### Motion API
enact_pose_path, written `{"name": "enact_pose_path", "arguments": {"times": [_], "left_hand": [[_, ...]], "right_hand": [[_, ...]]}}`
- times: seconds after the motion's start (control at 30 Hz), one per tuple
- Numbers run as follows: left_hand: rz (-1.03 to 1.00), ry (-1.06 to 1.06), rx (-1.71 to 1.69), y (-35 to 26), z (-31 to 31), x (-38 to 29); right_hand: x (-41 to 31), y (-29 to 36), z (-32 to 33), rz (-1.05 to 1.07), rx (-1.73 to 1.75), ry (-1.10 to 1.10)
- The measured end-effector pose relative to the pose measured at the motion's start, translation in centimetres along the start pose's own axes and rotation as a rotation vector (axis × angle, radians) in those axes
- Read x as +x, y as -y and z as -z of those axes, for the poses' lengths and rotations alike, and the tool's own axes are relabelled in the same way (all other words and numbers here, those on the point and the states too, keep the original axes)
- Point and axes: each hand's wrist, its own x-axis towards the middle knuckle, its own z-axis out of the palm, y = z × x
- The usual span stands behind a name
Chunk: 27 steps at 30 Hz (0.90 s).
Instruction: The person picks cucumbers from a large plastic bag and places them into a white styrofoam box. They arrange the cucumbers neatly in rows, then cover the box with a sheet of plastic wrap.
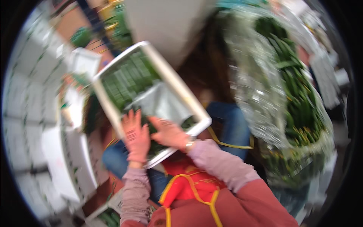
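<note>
A white foam box stands tilted in the view between my knees. Rows of long green cucumbers fill its far part, and a sheet of clear plastic or paper covers part of its middle. My left hand, in a pinkish-orange glove, lies flat over the box's near left corner with fingers spread. Beside it, my right hand, gloved alike, rests palm down at the near end of the box, thumb apart. Neither hand shows anything gripped. Blur hides what lies right under the fingers.
To the right stands a large clear plastic bag holding many cucumbers, some with yellow tips. White foam boxes are stacked on the left. A large pale surface rises beyond the box. A green bundle lies at upper left.
</note>
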Motion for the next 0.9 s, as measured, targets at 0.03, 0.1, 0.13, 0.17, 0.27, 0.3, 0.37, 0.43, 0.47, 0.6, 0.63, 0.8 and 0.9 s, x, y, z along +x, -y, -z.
{"name": "enact_pose_path", "arguments": {"times": [0.03, 0.1, 0.13, 0.17, 0.27, 0.3, 0.37, 0.43, 0.47, 0.6, 0.63, 0.8, 0.9], "left_hand": [[-0.107, 0.081, -0.005, 0.3, -0.8, 0.4], [-0.076, 0.157, 0.064, 0.6, -1.9, 0.8], [-0.004, 0.149, -0.016, 0.8, -2.0, 0.6], [0.018, 0.170, 0.091, 0.9, -1.8, 0.4], [-0.073, 0.103, 0.192, 1.3, -1.6, 0.1], [-0.142, 0.043, 0.172, 1.5, -1.7, 0.2], [-0.145, 0.036, 0.147, 1.9, -1.7, 0.4], [-0.106, 0.066, 0.120, 1.9, -1.6, 1.0], [-0.085, 0.090, 0.149, 1.6, -1.2, 1.2], [-0.011, 0.063, 0.150, -4.0, 2.0, 2.0], [-0.157, 0.003, 0.008, -7.0, 3.0, 2.2], [-0.813, 0.181, -0.427, -29.3, 5.5, 1.0], [-1.276, 0.171, -0.642, -42.1, 3.9, -0.9]], "right_hand": [[0.2, -0.2, 0.2, -0.027, 0.108, 0.033], [-0.6, 0.2, 1.1, 0.004, 0.102, 0.025], [-1.5, 0.9, 2.0, -0.005, -0.084, 0.127], [-3.0, 1.8, 3.1, 0.060, -0.182, 0.091], [-11.1, 3.9, 9.8, 0.179, -0.429, -0.242], [-14.4, 3.8, 12.9, 0.095, -0.630, -0.379], [-21.3, 1.5, 21.3, 0.036, -0.899, -0.614], [-29.1, -1.3, 29.3, -0.197, -0.841, -0.698], [-31.9, -3.0, 32.6, -0.314, -0.786, -0.612], [-40.0, -6.0, 37.3, -0.753, -0.658, 0.053], [-40.9, -5.9, 37.1, -0.921, -0.526, 0.233], [-40.8, -3.7, 35.7, -0.959, -0.554, 0.554], [-40.3, -3.5, 35.7, -0.984, -0.628, 0.741]]}}
